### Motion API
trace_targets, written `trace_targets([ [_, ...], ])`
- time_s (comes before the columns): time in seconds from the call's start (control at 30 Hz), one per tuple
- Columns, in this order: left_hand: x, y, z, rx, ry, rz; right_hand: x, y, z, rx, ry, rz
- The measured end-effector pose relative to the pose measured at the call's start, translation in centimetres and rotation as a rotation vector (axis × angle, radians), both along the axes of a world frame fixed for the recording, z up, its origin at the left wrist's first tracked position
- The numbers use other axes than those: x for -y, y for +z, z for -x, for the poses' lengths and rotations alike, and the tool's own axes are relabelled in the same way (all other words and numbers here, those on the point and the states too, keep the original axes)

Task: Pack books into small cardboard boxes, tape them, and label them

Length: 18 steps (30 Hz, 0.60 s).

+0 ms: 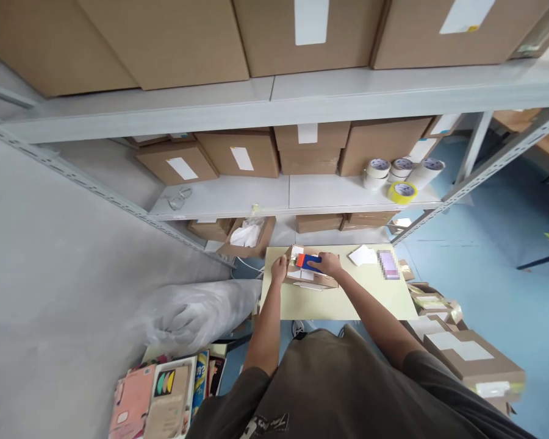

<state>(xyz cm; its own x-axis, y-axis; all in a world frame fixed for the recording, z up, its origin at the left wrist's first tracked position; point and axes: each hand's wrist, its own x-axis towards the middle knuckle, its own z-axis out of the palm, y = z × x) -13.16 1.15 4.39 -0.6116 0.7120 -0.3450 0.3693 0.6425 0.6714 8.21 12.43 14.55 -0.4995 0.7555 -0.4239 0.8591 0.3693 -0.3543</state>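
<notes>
A small cardboard box [318, 280] with white labels lies on the pale yellow table [348, 305]. My left hand [279, 269] is closed at the box's left end; its fingertips are too small to make out fully. My right hand [330, 264] is wrapped round a blue and orange tool [310, 262], which looks like a tape dispenser, over the top of the box near its left end. White papers [363, 255] and a blurred purple item [388, 264] lie to the right of the box.
Shelves [283, 107] with cardboard boxes rise ahead. Tape rolls [402, 191] stand on the middle shelf. Bubble wrap [196, 314] is left of the table, above books and packages [132, 402]. More boxes [476, 360] are stacked on the right.
</notes>
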Motion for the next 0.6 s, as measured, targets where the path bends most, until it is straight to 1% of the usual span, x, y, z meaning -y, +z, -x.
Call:
trace_targets([
  [0.07,-0.1,-0.5,-0.3,0.05,-0.034,-0.02,0.3,-0.2,2.3,0.049,0.016,0.016],
  [0.13,-0.2,-1.3,-1.0,0.096,-0.047,0.012,0.5,-0.4,3.6,0.097,0.05,0.026],
  [0.2,-0.4,-2.2,-2.1,0.126,-0.042,0.058,0.6,-0.6,3.9,0.146,0.095,0.023],
  [0.27,-0.8,-3.0,-3.5,0.141,-0.051,0.067,0.3,-0.8,3.3,0.175,0.114,0.027],
  [0.33,-1.5,-3.6,-5.1,0.139,-0.076,0.055,-0.2,-1.0,1.8,0.176,0.106,0.041],
  [0.43,-2.9,-4.0,-8.2,0.121,-0.132,0.068,-1.5,-1.3,-1.7,0.159,0.075,0.05],
  [0.53,-4.4,-4.4,-11.8,0.09,-0.193,0.101,-2.8,-1.4,-6.5,0.141,0.025,0.052],
  [0.6,-5.1,-4.8,-14.1,0.057,-0.19,0.123,-3.8,-1.3,-10.8,0.136,-0.014,0.056],
])
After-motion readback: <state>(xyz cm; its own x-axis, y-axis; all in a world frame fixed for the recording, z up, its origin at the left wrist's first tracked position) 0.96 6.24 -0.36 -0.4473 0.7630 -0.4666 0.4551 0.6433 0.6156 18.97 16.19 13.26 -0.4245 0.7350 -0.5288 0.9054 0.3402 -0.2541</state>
